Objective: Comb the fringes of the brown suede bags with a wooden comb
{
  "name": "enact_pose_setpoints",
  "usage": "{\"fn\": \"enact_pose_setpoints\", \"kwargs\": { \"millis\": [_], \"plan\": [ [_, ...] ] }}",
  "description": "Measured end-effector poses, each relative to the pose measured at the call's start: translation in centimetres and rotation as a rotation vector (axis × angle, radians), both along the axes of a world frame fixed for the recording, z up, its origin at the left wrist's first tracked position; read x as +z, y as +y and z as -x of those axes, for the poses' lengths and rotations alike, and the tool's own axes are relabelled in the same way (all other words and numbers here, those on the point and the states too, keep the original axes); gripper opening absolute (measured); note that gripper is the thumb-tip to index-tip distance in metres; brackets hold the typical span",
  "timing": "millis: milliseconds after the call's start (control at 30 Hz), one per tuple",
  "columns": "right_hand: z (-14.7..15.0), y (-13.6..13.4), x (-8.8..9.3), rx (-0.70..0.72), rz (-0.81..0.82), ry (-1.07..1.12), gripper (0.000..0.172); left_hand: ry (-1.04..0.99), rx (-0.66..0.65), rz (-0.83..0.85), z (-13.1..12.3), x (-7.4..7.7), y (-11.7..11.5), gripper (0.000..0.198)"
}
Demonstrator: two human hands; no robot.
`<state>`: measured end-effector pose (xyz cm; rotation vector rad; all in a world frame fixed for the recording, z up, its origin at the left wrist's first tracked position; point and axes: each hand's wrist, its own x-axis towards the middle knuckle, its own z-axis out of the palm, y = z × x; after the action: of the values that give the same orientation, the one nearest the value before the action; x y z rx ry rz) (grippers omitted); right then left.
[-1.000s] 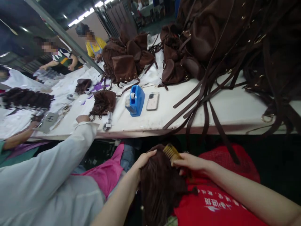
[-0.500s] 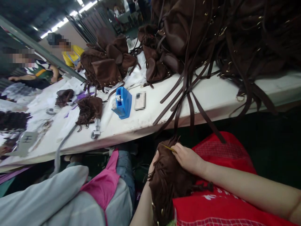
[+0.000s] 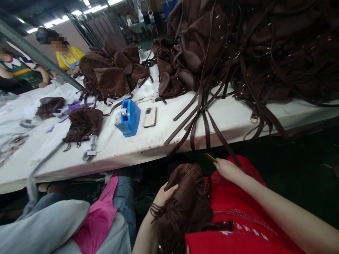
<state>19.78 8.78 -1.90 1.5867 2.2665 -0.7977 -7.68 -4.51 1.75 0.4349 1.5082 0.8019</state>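
Observation:
A brown fringed suede bag (image 3: 185,197) lies on my lap over red cloth (image 3: 235,225), below the table edge. My left hand (image 3: 164,195) presses on the bag's left side, fingers curled over the fringe. My right hand (image 3: 227,168) sits past the bag's upper right, closed on a yellow comb (image 3: 210,157) whose teeth point up and to the left, clear of the fringe.
A long white table (image 3: 238,120) carries a big heap of brown bags and hanging straps (image 3: 238,53), a blue tape dispenser (image 3: 128,118), a small card and another fringed bag (image 3: 83,123). A person in a white sleeve and pink apron (image 3: 97,222) sits at my left; others work across the table.
My right hand has lifted the comb off the fringe and moved it up and to the right. The neighbour's white-sleeved arm has drawn back from the table. The view has turned rightward.

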Motion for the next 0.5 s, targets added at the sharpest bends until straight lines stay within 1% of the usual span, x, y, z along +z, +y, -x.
{"fn": "enact_pose_setpoints", "kwargs": {
  "millis": [67, 133, 200, 267, 300, 367, 433, 500],
  "plan": [
    [0.2, -1.1, 2.1, 0.023, -0.057, 0.175, 0.024, 0.037, -0.043, -0.027, 0.0, 0.2, 0.4, 0.072],
    [1.4, -2.7, 4.4, 0.098, -0.12, 0.353, 0.021, 0.068, -0.099, -0.084, -0.1, 0.5, 1.0, 0.07],
    [3.0, -4.1, 6.2, 0.19, -0.186, 0.397, 0.018, 0.069, -0.168, -0.159, 0.0, 0.8, 1.6, 0.068],
    [4.5, -4.9, 6.8, 0.247, -0.257, 0.324, 0.018, 0.048, -0.229, -0.211, 0.1, 1.1, 2.2, 0.069],
    [5.0, -5.0, 6.8, 0.263, -0.285, 0.275, 0.018, 0.037, -0.248, -0.216, 0.2, 1.2, 2.4, 0.069],
    [5.5, -4.9, 6.0, 0.268, -0.32, 0.19, 0.018, 0.01, -0.265, -0.196, 0.4, 1.3, 2.6, 0.071],
    [5.3, -4.3, 4.5, 0.247, -0.315, 0.125, 0.019, -0.022, -0.26, -0.175, 0.6, 1.3, 2.6, 0.07],
    [4.5, -3.3, 2.6, 0.198, -0.247, 0.067, 0.02, -0.054, -0.25, -0.178, 0.7, 1.3, 2.4, 0.07]
  ]
}}
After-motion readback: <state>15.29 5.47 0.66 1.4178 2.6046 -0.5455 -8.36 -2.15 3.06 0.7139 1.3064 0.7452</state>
